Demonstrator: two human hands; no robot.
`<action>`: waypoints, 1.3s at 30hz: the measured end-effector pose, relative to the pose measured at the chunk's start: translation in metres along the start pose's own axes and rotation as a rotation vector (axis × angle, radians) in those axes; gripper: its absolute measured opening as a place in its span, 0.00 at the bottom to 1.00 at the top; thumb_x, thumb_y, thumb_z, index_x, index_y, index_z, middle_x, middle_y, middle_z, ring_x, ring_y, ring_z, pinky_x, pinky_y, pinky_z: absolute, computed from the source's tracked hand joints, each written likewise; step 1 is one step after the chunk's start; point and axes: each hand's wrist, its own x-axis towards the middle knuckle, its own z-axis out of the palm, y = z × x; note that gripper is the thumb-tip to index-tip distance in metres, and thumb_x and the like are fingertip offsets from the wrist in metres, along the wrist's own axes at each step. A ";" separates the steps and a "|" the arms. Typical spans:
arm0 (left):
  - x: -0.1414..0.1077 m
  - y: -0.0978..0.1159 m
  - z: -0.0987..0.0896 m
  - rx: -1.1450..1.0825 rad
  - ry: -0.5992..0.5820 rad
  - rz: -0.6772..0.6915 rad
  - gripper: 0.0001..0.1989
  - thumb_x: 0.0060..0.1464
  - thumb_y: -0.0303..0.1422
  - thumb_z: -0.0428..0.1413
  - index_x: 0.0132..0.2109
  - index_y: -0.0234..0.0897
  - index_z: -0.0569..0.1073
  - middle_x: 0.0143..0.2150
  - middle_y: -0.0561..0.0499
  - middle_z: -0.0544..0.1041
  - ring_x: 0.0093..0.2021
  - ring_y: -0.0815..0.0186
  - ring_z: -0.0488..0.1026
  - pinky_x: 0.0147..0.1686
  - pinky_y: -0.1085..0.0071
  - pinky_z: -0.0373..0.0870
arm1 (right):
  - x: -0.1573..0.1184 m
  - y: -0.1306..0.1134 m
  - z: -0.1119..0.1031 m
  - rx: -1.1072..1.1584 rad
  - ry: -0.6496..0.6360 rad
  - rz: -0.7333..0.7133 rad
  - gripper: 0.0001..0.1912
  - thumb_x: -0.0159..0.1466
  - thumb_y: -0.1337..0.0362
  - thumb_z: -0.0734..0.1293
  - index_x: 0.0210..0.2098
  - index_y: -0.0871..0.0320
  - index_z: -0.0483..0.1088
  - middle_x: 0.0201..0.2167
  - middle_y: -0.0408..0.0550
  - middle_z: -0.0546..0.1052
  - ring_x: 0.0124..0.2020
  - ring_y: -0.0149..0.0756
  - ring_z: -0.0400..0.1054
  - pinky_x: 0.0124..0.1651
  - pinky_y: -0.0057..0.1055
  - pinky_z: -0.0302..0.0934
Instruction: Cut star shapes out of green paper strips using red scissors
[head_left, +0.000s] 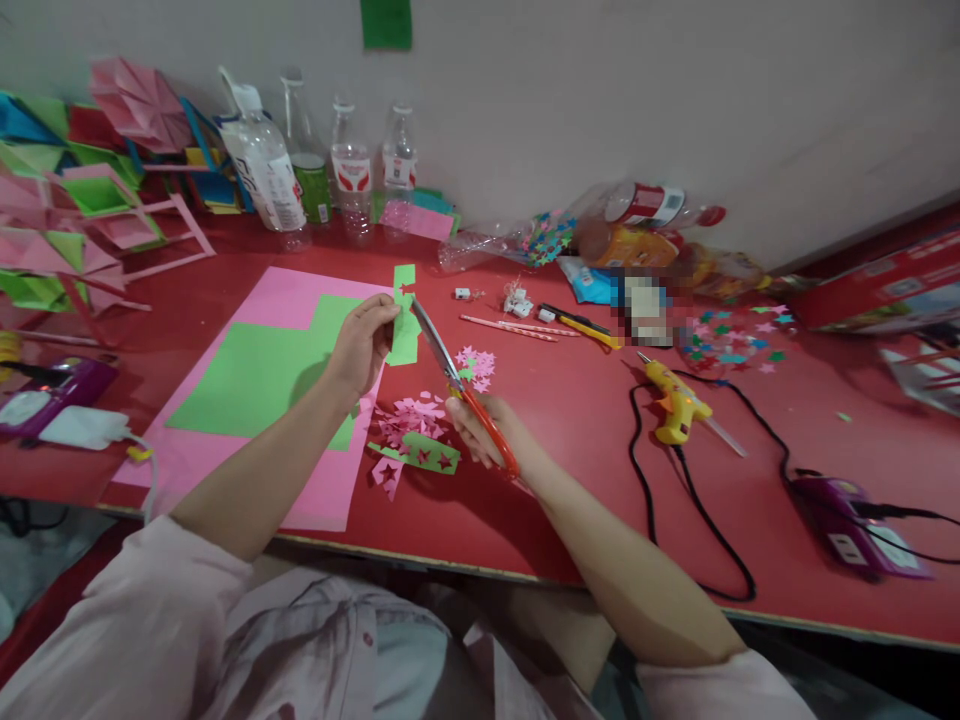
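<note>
My left hand (pixel 365 345) pinches a narrow strip of green paper (pixel 406 338), which has a star-shaped hole near its upper end. My right hand (pixel 484 428) is closed around the red-orange handles of a pair of scissors (pixel 480 415). The scissor blades point up and left, with their tips beside the strip's right edge; whether they touch it I cannot tell. Below the strip lie pink paper scraps (pixel 411 418) and a green offcut (pixel 431 456) with star holes. Small pink cut-out stars (pixel 480 368) sit just beyond the scissors.
Pink sheets (pixel 319 500) and green sheets (pixel 247 375) lie at left. A yellow glue gun (pixel 675 405) with a black cord, a yellow cutter (pixel 592 333) and purple power strips (pixel 855 525) are on the red table. Plastic bottles (pixel 352 185) and paper models (pixel 90 210) line the wall.
</note>
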 end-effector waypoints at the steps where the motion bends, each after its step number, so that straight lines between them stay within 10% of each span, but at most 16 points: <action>1: -0.001 -0.001 0.001 -0.011 -0.020 -0.022 0.10 0.48 0.30 0.55 0.23 0.37 0.61 0.18 0.58 0.60 0.16 0.78 0.60 0.17 0.79 0.58 | 0.000 0.001 0.000 0.003 0.012 0.002 0.23 0.60 0.45 0.62 0.21 0.55 0.54 0.09 0.33 0.56 0.08 0.23 0.50 0.12 0.22 0.48; 14: 0.001 0.002 -0.003 0.076 0.013 -0.040 0.05 0.48 0.33 0.58 0.30 0.36 0.70 0.22 0.56 0.73 0.22 0.74 0.71 0.25 0.76 0.69 | 0.007 0.009 -0.002 -0.018 0.072 0.039 0.23 0.58 0.44 0.65 0.22 0.55 0.57 0.09 0.34 0.56 0.07 0.23 0.50 0.11 0.24 0.50; 39: 0.002 0.016 -0.004 0.330 -0.001 -0.084 0.05 0.47 0.28 0.55 0.25 0.35 0.69 0.13 0.59 0.63 0.12 0.80 0.53 0.12 0.79 0.46 | 0.009 0.007 -0.018 -0.156 -0.041 0.046 0.26 0.57 0.40 0.63 0.23 0.56 0.58 0.09 0.34 0.58 0.09 0.23 0.52 0.16 0.25 0.55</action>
